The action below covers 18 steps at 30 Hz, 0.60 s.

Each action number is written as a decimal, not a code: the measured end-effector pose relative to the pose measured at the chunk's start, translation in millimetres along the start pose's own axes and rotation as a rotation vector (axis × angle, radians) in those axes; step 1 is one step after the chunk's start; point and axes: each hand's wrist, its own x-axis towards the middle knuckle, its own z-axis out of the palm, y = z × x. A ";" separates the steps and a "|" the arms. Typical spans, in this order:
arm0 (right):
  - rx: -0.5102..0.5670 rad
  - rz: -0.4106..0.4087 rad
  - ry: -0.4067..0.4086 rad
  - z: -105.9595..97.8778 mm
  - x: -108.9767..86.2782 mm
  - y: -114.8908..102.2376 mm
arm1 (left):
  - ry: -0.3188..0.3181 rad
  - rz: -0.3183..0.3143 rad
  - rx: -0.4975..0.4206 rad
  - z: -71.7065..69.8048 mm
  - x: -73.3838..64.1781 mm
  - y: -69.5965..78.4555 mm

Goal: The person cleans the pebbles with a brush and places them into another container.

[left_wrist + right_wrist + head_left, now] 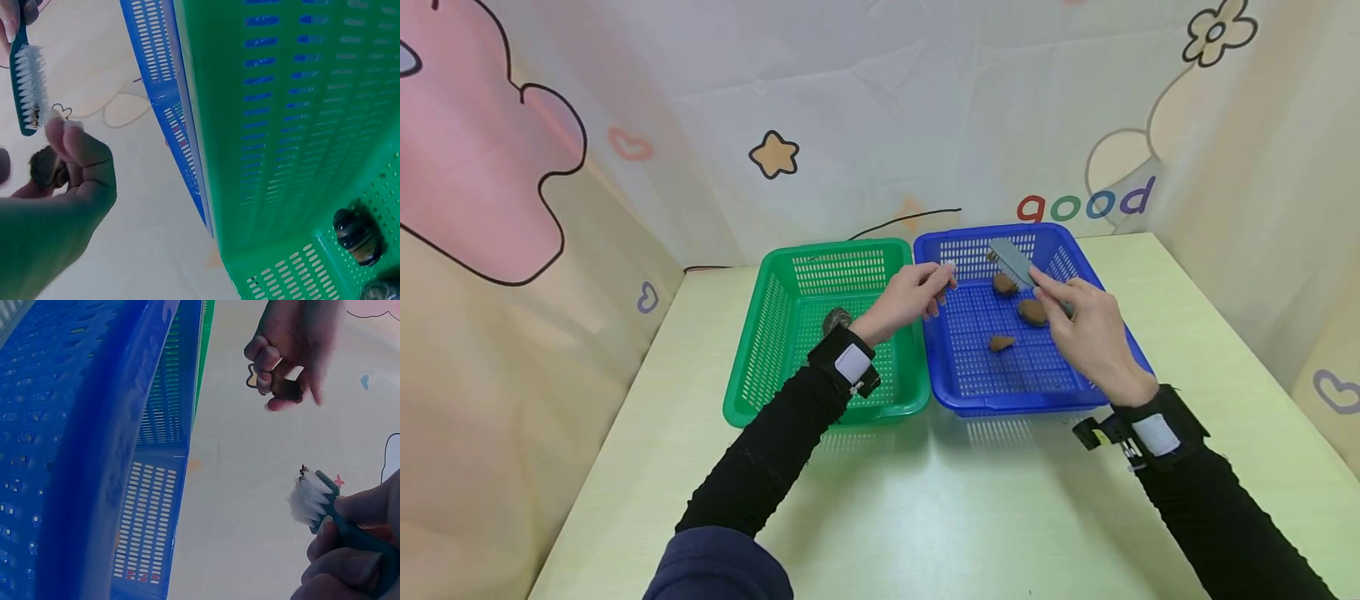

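1 brown stone [289, 391] between pinching left fingers [269, 357], 1 brush [1013, 261] inside curled right fingers [350, 565]

Brush [328, 515]: teal, slanted, right fingers [356, 565] gripping handle; white bristles [305, 500], dark debris [304, 472] at far end. Stone [45, 167]: small, dark brown, held in left fingers [90, 147], apart from bristles.

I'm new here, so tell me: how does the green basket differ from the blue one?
Color: the green basket is green, the blue basket blue.
Place: in the head view, the green basket stands on the left, the blue basket on the right.
Contents: the green basket holds dark stone-like pieces; the blue basket holds brown ones.
Both are open-topped, slotted and on the table.
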 end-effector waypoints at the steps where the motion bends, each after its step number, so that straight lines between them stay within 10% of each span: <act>1: 0.001 0.001 -0.001 0.0 0.1 -0.1 | 0.014 0.009 -0.011 -0.1 -0.1 -0.4; 18: 0.013 -0.020 -0.006 -1.2 -0.6 0.3 | 0.044 0.027 -0.132 -0.3 -2.0 1.8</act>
